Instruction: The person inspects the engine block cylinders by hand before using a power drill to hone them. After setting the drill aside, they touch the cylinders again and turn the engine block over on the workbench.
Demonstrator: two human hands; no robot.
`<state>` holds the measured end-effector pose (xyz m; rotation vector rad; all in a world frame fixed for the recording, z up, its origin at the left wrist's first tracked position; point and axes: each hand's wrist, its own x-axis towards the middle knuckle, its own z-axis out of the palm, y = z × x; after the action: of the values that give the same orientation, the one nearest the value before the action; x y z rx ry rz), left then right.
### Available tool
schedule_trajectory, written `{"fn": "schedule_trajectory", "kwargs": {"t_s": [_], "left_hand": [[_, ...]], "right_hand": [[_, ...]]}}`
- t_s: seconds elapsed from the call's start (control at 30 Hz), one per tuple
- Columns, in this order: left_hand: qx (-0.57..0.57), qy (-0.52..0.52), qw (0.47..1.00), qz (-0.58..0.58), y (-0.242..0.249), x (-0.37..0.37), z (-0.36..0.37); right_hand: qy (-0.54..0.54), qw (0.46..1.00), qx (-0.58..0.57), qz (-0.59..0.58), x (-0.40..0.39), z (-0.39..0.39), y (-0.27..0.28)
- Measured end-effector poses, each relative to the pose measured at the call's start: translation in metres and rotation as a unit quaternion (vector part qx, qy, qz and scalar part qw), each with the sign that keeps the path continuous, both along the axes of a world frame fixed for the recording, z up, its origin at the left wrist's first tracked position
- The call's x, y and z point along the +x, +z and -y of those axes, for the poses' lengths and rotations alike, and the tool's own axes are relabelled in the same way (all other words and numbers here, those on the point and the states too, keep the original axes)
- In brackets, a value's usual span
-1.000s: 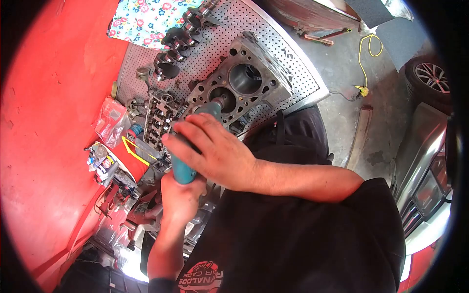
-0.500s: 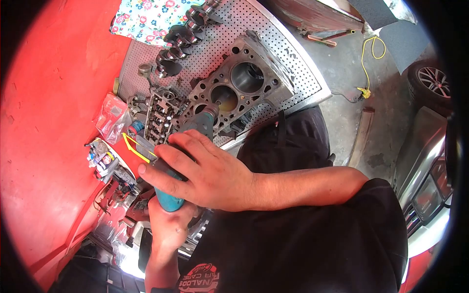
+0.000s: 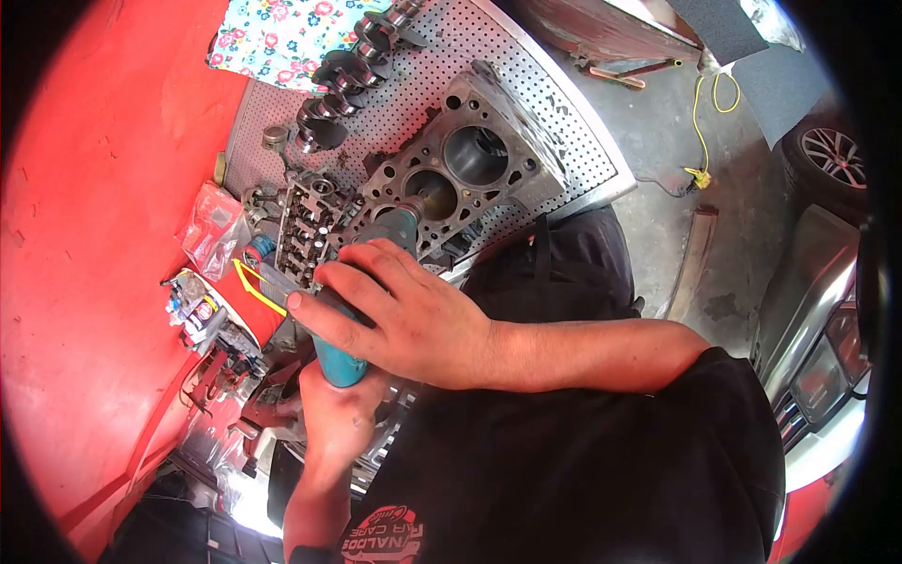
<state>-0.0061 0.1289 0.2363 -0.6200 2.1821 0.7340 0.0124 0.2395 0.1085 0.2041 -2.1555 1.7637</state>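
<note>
A teal and dark power drill (image 3: 340, 364) points away from me, its front end (image 3: 411, 209) at the middle cylinder bore (image 3: 433, 195) of a grey engine block (image 3: 521, 169). My right hand (image 3: 423, 329) lies over the top of the drill body, fingers curled around it. Behind and below, my left hand (image 3: 340, 414) is closed at the rear of the drill; its fingers are mostly hidden. A thin tip reaches into the bore, but its kind is not clear.
The block sits on a perforated metal bench (image 3: 587, 155). Nearby are a crankshaft (image 3: 343, 80), a flowered cloth (image 3: 272, 42), a cylinder head (image 3: 305, 226) and a piston (image 3: 275, 138). A red wall (image 3: 94, 207) stands left; a car (image 3: 817, 348) is at right.
The drill's rear end and my left hand have shifted up and slightly right. My right hand has moved a little with them, while the drill's front stays at the same bore.
</note>
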Motion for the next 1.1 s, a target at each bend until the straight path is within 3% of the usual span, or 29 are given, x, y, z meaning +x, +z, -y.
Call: {"fn": "schedule_trajectory", "kwargs": {"t_s": [0.47, 1.1], "left_hand": [[0.013, 0.051, 0.998, 0.029, -0.034, -0.001, 0.002], [-0.017, 0.001, 0.998, 0.061, -0.096, -0.013, 0.005]], "right_hand": [[0.024, 0.999, 0.017, 0.031, 0.0, -0.006, -0.026], [0.045, 0.99, 0.055, 0.119, 0.0, -0.006, -0.068]]}}
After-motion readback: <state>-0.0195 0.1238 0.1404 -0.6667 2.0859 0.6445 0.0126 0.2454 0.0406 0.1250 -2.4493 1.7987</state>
